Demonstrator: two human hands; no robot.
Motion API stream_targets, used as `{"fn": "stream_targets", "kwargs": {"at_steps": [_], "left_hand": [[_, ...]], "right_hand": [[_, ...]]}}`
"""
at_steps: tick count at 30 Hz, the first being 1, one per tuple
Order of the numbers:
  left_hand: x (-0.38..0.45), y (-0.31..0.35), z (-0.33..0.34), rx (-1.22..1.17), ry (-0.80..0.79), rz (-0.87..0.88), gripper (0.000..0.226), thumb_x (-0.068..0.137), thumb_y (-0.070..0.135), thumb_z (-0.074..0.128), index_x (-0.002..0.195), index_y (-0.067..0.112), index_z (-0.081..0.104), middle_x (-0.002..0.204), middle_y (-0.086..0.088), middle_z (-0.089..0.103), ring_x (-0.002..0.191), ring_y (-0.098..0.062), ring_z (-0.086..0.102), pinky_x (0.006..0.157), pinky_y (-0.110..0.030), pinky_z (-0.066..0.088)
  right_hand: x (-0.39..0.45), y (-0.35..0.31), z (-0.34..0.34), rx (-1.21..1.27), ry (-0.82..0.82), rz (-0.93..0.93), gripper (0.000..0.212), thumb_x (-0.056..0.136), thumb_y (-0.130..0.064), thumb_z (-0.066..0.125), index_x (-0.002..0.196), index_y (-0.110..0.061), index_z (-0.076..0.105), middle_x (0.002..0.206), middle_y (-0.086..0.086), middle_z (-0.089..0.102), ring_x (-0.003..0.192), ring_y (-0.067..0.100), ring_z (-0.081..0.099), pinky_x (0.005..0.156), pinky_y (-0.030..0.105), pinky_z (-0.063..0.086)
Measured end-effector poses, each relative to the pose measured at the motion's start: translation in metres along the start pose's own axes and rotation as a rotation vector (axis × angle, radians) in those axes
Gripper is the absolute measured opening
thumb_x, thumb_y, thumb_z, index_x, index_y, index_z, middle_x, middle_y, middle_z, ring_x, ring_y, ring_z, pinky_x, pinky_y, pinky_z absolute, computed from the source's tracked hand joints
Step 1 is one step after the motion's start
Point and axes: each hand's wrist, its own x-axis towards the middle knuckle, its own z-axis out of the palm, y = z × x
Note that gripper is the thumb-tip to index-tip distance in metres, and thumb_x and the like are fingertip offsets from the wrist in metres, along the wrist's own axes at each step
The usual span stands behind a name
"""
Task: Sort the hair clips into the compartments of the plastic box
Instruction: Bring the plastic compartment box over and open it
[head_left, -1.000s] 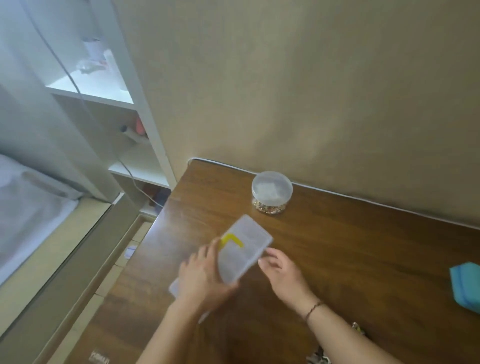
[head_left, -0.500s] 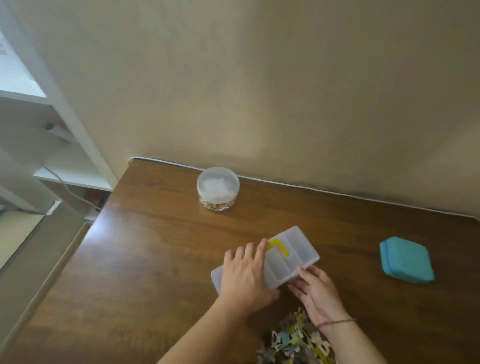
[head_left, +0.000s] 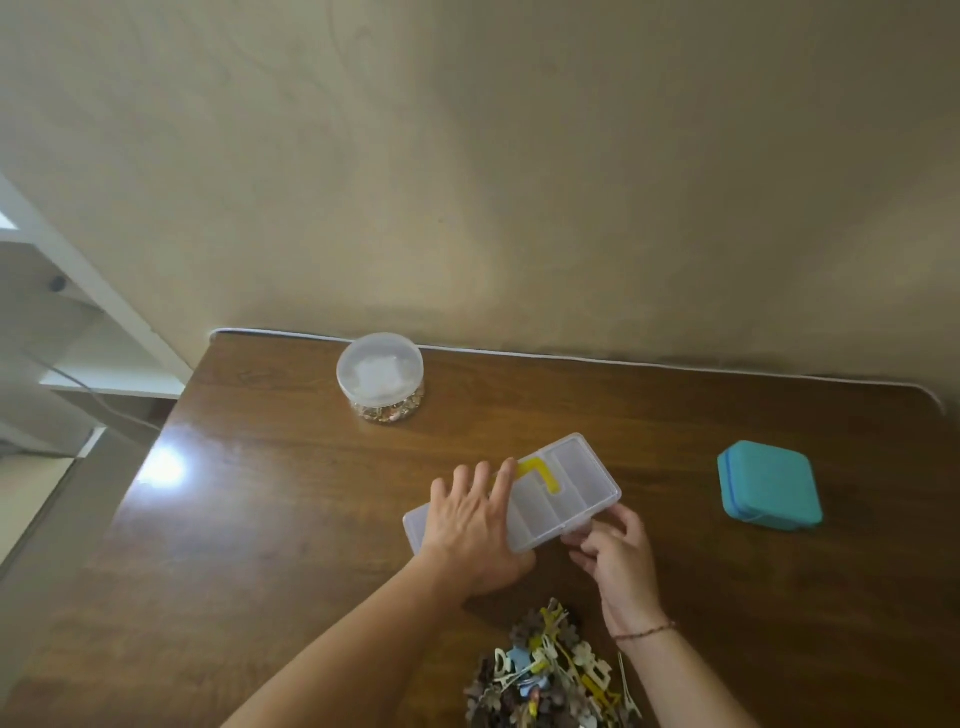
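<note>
A clear plastic box (head_left: 566, 488) with several compartments lies closed on the brown table (head_left: 260, 519), a yellow piece visible inside it. My left hand (head_left: 475, 525) rests flat on the box's left half, fingers spread. My right hand (head_left: 610, 551) pinches the small tab on the box's near edge. A heap of small hair clips (head_left: 545, 675) in brown, cream, yellow and blue lies close to me, between my forearms.
A round clear jar (head_left: 381, 376) with a lid stands near the wall at the back. A teal square case (head_left: 769, 486) lies to the right of the box. White shelves (head_left: 78, 332) stand beyond the table's left edge.
The view swung right and down, bringing the clip heap and teal case into sight. The box slid right with both hands; my right hand shifted to the tab on its near edge.
</note>
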Motion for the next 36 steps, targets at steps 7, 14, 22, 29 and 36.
{"fn": "stream_targets", "kwargs": {"at_steps": [7,14,22,29,36], "left_hand": [[0.001,0.002,-0.008,-0.054,-0.087,0.016,0.108,0.076,0.085,0.045,0.155,0.024,0.006,0.148,-0.002,0.034,0.131,-0.027,0.036,0.107,-0.047,0.032],[0.004,-0.004,-0.012,-0.083,-0.125,0.019,0.105,0.076,0.084,0.048,0.154,0.025,0.010,0.146,0.000,0.036,0.129,-0.027,0.037,0.105,-0.047,0.033],[0.004,-0.008,-0.009,-0.110,-0.158,0.028,0.105,0.078,0.086,0.044,0.156,0.026,0.007,0.147,-0.001,0.036,0.129,-0.026,0.038,0.106,-0.047,0.033],[-0.001,0.000,-0.014,-0.168,-0.141,-0.027,0.125,0.064,0.086,0.062,0.156,0.030,-0.002,0.158,-0.002,0.024,0.142,-0.029,0.027,0.115,-0.049,0.025],[-0.064,-0.078,0.001,-0.623,-0.047,-0.028,0.147,0.042,0.080,0.082,0.148,0.053,-0.017,0.166,0.009,0.003,0.154,-0.019,0.011,0.123,-0.050,0.019]], "right_hand": [[-0.003,0.007,-0.006,-0.090,-0.081,-0.019,0.070,0.094,-0.009,0.057,0.148,-0.037,0.021,0.108,0.007,0.068,0.101,0.019,0.067,0.096,0.048,0.051],[0.014,-0.005,-0.024,-0.325,-0.144,-0.052,0.033,0.099,-0.050,0.036,0.127,-0.034,0.041,0.102,-0.002,0.070,0.097,0.015,0.068,0.080,0.041,0.053],[0.016,-0.018,-0.028,-0.500,-0.177,-0.063,0.030,0.099,-0.047,0.038,0.119,-0.025,0.039,0.101,0.004,0.070,0.089,0.016,0.069,0.075,0.035,0.052],[-0.005,-0.014,-0.022,-0.203,-0.095,0.065,0.043,0.099,-0.024,0.051,0.139,-0.023,0.036,0.099,0.006,0.070,0.084,0.025,0.072,0.062,0.031,0.053],[-0.064,0.022,0.020,-0.368,-0.290,0.171,0.027,0.091,-0.035,0.062,0.093,-0.008,0.062,0.081,0.009,0.071,0.047,0.016,0.059,0.040,0.026,0.036]]}}
